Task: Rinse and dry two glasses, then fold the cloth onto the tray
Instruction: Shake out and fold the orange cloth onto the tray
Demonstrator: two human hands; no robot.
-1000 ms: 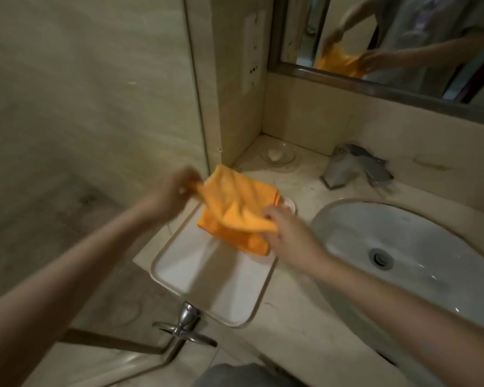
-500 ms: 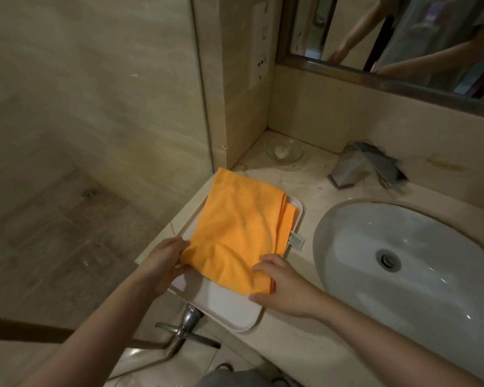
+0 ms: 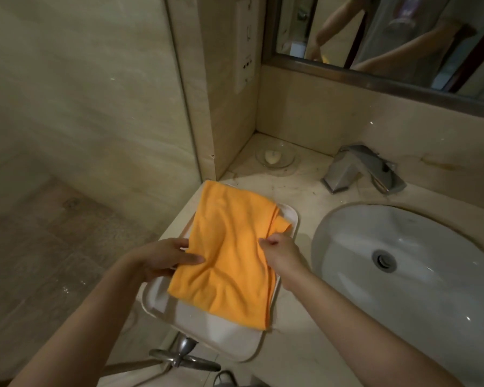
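From the head camera, an orange cloth (image 3: 229,255) lies folded over a white tray (image 3: 227,347) that sits on the pale stone tabletop (image 3: 296,356), its long side running from about seven o'clock toward one o'clock. The cloth covers most of the tray; the tray's near end shows bare at six o'clock of the cloth, and a rounded corner shows at the cloth's two o'clock. The cloth's far corner at eleven o'clock hangs past the tray onto the tabletop edge.

The left hand (image 3: 162,259) meets the cloth's edge at nine o'clock, its fingers stretched nearly straight, the lower ones slid under the edge and one lying on top. The right hand (image 3: 281,251) is at the cloth's three o'clock side, fingers curled and pinching the layered edge there, where the fabric bunches into folds.

At three o'clock of the tray is a white oval sink (image 3: 419,303) set into the tabletop, with its drain (image 3: 384,259) showing. A chrome faucet (image 3: 361,169) stands at twelve o'clock of the sink. A clear glass dish (image 3: 275,157) with a pale lump in it sits in the corner at twelve o'clock of the tray. A mirror (image 3: 389,37) above reflects the person's arms. A metal handle (image 3: 185,356) shows at six o'clock, below the tray.
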